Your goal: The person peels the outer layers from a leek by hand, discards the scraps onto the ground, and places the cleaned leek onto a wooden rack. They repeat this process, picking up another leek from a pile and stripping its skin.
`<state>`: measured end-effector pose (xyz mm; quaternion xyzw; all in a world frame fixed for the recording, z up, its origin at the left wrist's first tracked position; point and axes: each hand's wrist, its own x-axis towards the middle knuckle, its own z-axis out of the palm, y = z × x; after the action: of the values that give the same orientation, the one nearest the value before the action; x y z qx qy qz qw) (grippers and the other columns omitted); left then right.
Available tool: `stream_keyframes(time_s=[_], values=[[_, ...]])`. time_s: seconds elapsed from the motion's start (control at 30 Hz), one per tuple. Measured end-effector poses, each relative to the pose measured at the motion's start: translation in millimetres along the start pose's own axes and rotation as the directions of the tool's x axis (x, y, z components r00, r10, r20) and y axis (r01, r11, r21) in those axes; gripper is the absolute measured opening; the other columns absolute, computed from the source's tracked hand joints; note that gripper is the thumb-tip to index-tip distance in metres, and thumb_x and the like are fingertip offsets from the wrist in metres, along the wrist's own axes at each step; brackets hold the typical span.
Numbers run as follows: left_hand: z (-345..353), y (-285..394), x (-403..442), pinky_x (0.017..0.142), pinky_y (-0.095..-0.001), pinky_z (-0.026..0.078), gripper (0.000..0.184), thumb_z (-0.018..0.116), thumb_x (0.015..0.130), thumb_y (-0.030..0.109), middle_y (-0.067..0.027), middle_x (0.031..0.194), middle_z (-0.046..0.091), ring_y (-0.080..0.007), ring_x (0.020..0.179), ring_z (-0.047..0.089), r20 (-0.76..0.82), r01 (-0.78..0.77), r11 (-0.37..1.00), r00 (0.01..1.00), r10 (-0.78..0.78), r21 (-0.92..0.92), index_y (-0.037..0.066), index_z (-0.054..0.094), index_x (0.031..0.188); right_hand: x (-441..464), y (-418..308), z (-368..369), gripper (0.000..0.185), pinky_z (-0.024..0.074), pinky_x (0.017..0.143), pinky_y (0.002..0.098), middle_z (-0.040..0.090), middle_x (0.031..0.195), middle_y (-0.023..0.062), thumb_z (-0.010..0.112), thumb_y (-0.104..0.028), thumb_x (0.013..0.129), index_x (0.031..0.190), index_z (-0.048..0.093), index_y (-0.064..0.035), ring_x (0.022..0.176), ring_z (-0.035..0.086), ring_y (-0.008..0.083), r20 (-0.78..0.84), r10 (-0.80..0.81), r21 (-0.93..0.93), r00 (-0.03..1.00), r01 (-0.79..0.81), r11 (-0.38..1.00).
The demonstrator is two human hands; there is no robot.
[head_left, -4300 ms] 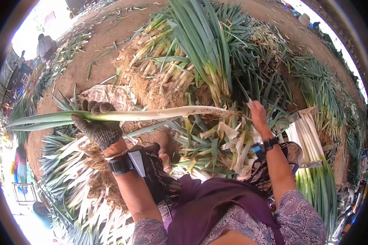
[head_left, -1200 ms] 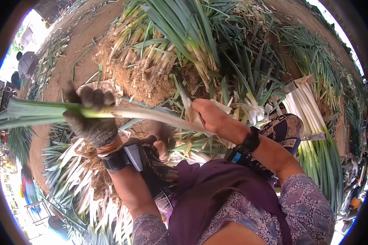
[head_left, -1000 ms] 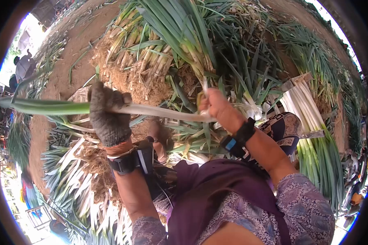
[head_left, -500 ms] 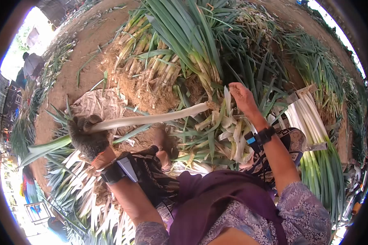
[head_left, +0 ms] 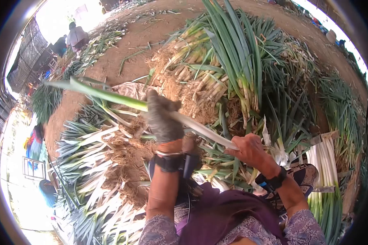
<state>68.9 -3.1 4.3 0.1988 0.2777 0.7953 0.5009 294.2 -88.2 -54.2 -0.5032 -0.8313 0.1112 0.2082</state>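
Note:
My left hand (head_left: 163, 116), in a dark knit glove, is wrapped round a leek (head_left: 204, 130) near the middle of its length. Its green leaves reach to the upper left and its white shank slants down to the right. My right hand (head_left: 251, 151), bare, is closed at the white end of that leek, and its fingers hide the root end. A pale peeled strip (head_left: 266, 132) stands up just beyond my right hand. Below the shank lie loose leaves and peelings (head_left: 221, 161).
Untrimmed leeks with roots (head_left: 200, 85) are heaped ahead. More rooted leeks (head_left: 94, 163) lie at the left. Clean white leeks (head_left: 324, 159) rest in a wooden holder at the right. A person (head_left: 77, 36) is at the far upper left.
The view has turned left. My left hand has moved inward along the leek, which now slopes down to the right. My right hand, apart from the leek half a second ago, has closed on its white end.

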Motion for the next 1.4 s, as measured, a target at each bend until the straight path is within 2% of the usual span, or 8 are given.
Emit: stream_keyframes(time_s=[0.2, 0.47, 0.63, 0.77, 0.97, 1.2, 1.3, 1.4], values=[[3.5, -13.0, -13.8, 0.055, -0.0321, 0.047, 0.025, 0.059, 0.085, 0.031, 0.0015, 0.063, 0.046, -0.011, 0.055, 0.046, 0.099, 0.122, 0.987, 0.989, -0.111, -0.108, 0.012, 0.047, 0.097, -1.2, -9.8, -10.8, 0.036, 0.0375, 0.055, 0.0398, 0.053, 0.055, 0.0083, 0.064, -0.044, 0.073, 0.066, 0.055, -0.0092, 0.051, 0.05, 0.0301, -0.17, 0.032, -0.176, 0.985, -0.062, 0.982], [-15.7, 15.3, 2.8, 0.09, -0.0535, 0.04, 0.043, 0.053, 0.085, 0.045, -0.009, 0.089, 0.059, -0.0253, 0.086, 0.056, 0.366, 0.276, 0.881, 0.922, -0.128, -0.384, 0.007, 0.057, 0.104, -16.1, 14.8, -33.4, 0.036, 0.036, 0.065, 0.0383, 0.055, 0.059, 0.0063, 0.065, -0.044, 0.072, 0.067, 0.056, -0.0102, 0.056, 0.05, 0.0283, -0.178, 0.027, -0.17, 0.984, -0.057, 0.984], [-4.9, 8.6, -3.7, 0.093, -0.0538, 0.037, 0.04, 0.053, 0.086, 0.042, -0.0092, 0.09, 0.059, -0.0255, 0.089, 0.056, 0.432, 0.266, 0.88, 0.899, -0.078, -0.394, 0.006, 0.057, 0.104, -5.3, 12.3, -41.2, 0.052, 0.0309, 0.087, 0.0441, 0.062, 0.091, 0.0079, 0.062, -0.042, 0.077, 0.114, 0.051, -0.0076, 0.086, 0.059, 0.0267, -0.128, 0.054, -0.121, 0.99, -0.07, 0.99], [-15.8, 7.0, 12.6, 0.097, -0.051, 0.035, 0.037, 0.054, 0.086, 0.04, -0.0096, 0.087, 0.058, -0.0257, 0.09, 0.055, 0.572, 0.283, 0.89, 0.82, -0.031, -0.358, 0.006, 0.057, 0.099, 14.6, -0.4, -53.7, 0.052, 0.0368, 0.083, 0.0367, 0.062, 0.094, 0.0078, 0.06, -0.043, 0.079, 0.115, 0.049, -0.0077, 0.089, 0.058, 0.0215, -0.114, -0.001, 0.091, 0.994, 0.011, 0.996], [-61.6, 18.7, 46.3, 0.097, -0.049, 0.036, 0.029, 0.058, 0.084, 0.029, -0.0148, 0.084, 0.06, -0.0288, 0.088, 0.055, 0.437, 0.248, 0.9, 0.896, -0.073, -0.358, 0.001, 0.058, 0.091, -18.0, 65.8, -63.3, 0.06, 0.0462, 0.074, 0.0287, 0.061, 0.093, 0.0053, 0.029, -0.056, 0.091, 0.114, 0.051, -0.0038, 0.083, 0.059, 0.0161, 0.131, 0.384, 0.823, 0.914, -0.317, 0.472], [-57.3, 18.7, 43.1, 0.091, -0.0499, 0.042, 0.016, 0.063, 0.081, 0.017, -0.0125, 0.076, 0.06, -0.0252, 0.076, 0.058, 0.18, 0.17, 0.933, 0.977, -0.116, -0.318, 0.002, 0.057, 0.079, -37.3, 62.5, -29.9, 0.053, 0.0481, 0.071, 0.0285, 0.055, 0.108, 0.0075, 0.051, -0.047, 0.087, 0.123, 0.043, -0.0078, 0.078, 0.058, 0.0137, 0.159, 0.279, 0.956, 0.947, -0.077, -0.282], [-59.5, 11.6, 47.0, 0.092, -0.0493, 0.042, 0.016, 0.061, 0.082, 0.017, -0.0127, 0.076, 0.059, -0.025, 0.076, 0.058, 0.187, 0.193, 0.929, 0.972, -0.138, -0.316, 0.002, 0.057, 0.079, -30.9, 32.7, -49.9, 0.06, 0.0471, 0.071, 0.0277, 0.051, 0.11, 0.0059, 0.067, -0.029, 0.08, 0.127, 0.038, -0.0054, 0.082, 0.056, 0.0144, -0.414, 0.588, 0.833, 0.695, 0.029, 0.552], [-61.7, 9.6, 49.8, 0.092, -0.0505, 0.042, 0.015, 0.06, 0.083, 0.016, -0.0127, 0.078, 0.059, -0.0245, 0.076, 0.058, 0.138, 0.215, 0.932, 0.974, -0.181, -0.293, 0.001, 0.055, 0.083, -28.9, 37.0, -70.8, 0.058, 0.0482, 0.066, 0.0285, 0.051, 0.108, 0.0064, 0.072, -0.015, 0.069, 0.119, 0.044, -0.0072, 0.076, 0.058, 0.0181, -0.699, 0.107, 0.1, 0.707, -0.052, 0.994]])
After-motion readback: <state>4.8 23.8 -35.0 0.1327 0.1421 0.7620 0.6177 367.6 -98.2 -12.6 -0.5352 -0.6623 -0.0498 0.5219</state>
